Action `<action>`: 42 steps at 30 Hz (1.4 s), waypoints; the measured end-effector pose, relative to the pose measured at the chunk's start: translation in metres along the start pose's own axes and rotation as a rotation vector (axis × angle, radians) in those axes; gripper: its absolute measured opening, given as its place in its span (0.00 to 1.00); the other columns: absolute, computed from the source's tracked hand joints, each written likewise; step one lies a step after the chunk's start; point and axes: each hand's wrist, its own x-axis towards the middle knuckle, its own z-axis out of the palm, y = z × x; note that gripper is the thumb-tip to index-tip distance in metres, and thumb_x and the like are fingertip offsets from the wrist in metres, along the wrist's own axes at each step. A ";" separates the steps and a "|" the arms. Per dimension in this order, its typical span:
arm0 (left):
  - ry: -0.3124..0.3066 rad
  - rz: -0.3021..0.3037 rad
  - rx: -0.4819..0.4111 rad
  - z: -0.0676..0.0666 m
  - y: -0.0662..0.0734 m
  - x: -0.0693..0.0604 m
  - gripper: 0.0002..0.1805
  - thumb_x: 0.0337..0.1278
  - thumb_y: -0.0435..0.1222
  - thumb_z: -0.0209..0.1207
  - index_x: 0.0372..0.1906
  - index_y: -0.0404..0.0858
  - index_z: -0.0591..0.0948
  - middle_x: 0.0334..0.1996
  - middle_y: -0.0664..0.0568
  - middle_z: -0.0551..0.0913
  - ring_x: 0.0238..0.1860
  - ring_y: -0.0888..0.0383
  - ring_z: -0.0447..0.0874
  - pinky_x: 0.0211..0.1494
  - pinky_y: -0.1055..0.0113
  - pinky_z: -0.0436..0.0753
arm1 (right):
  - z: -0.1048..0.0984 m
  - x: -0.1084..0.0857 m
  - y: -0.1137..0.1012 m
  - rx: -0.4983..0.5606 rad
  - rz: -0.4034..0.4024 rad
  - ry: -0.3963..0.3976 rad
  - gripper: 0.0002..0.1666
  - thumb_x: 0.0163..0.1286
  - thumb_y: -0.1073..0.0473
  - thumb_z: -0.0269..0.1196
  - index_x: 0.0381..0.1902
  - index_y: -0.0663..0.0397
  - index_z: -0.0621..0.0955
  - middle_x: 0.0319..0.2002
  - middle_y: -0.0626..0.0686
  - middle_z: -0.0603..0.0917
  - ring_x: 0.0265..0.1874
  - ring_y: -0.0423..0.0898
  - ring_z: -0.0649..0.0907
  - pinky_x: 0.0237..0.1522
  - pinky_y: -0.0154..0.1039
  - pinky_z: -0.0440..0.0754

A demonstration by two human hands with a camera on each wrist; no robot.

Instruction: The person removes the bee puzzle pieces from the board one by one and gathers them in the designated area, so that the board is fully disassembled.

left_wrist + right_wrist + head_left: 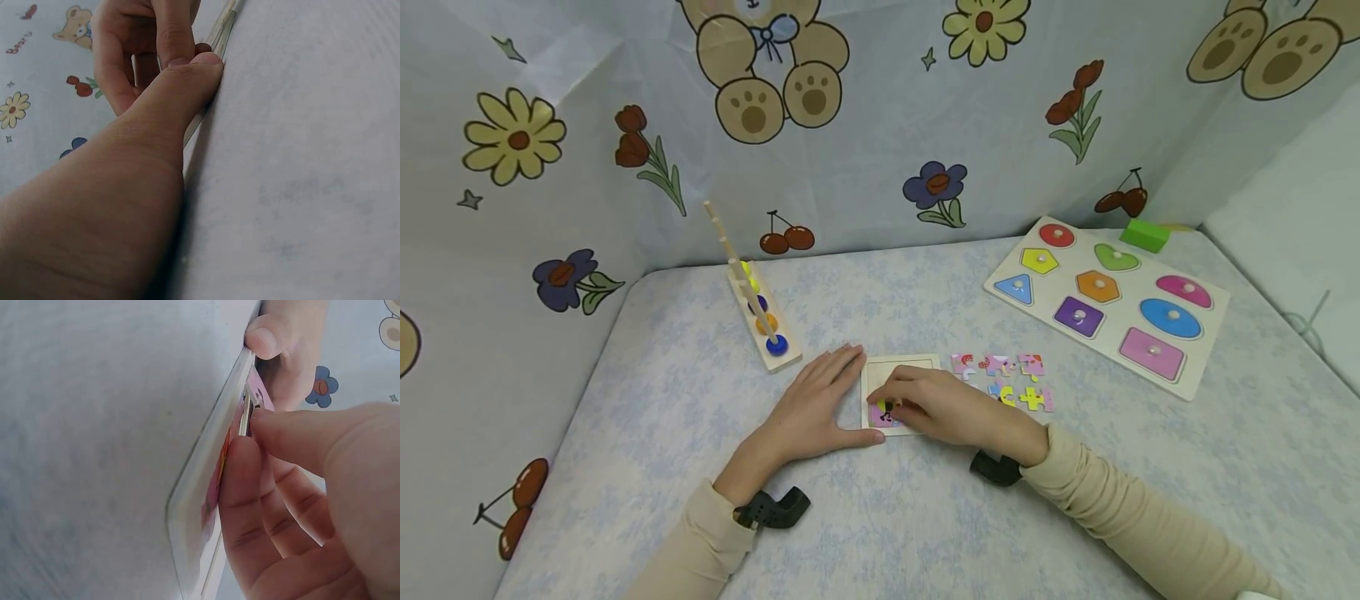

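A small square wooden puzzle tray (904,360) lies on the table, with colourful pink and yellow jigsaw pieces in its front part. Along its left side rests my left hand (812,408), fingers extended, with the thumb touching the tray's front edge. Over the tray, my right hand (942,406) pinches a jigsaw piece (252,394) between thumb and finger, tilted in the right wrist view; the fingers hide much of it. Several loose jigsaw pieces (1033,398) lie in rows right of the tray, partly behind the right hand.
A wooden stand with pegs and coloured beads (784,358) is at the back left. Toward the back right lies a shape board with knobbed pieces (1123,304), a green block (1145,236) behind it. Printed cloth (865,183) hangs along the table's back edge.
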 end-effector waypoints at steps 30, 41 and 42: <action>-0.009 -0.011 0.004 0.001 0.000 0.000 0.65 0.50 0.74 0.62 0.83 0.41 0.53 0.84 0.50 0.51 0.84 0.53 0.44 0.85 0.50 0.49 | -0.014 -0.007 -0.004 -0.005 0.048 -0.018 0.15 0.72 0.61 0.68 0.56 0.53 0.85 0.49 0.46 0.84 0.38 0.39 0.79 0.43 0.33 0.83; -0.012 -0.016 -0.006 -0.001 0.002 0.000 0.65 0.50 0.74 0.62 0.83 0.40 0.54 0.84 0.50 0.52 0.84 0.52 0.45 0.85 0.49 0.50 | -0.016 -0.012 -0.001 -0.092 0.031 -0.028 0.13 0.70 0.63 0.69 0.51 0.53 0.87 0.48 0.49 0.83 0.40 0.41 0.77 0.42 0.33 0.81; -0.011 -0.016 -0.005 -0.001 0.002 0.000 0.65 0.50 0.74 0.62 0.83 0.40 0.54 0.84 0.50 0.52 0.84 0.52 0.45 0.85 0.49 0.50 | -0.017 -0.012 -0.002 -0.096 0.032 -0.030 0.13 0.70 0.63 0.69 0.51 0.53 0.87 0.48 0.48 0.83 0.40 0.41 0.77 0.43 0.34 0.81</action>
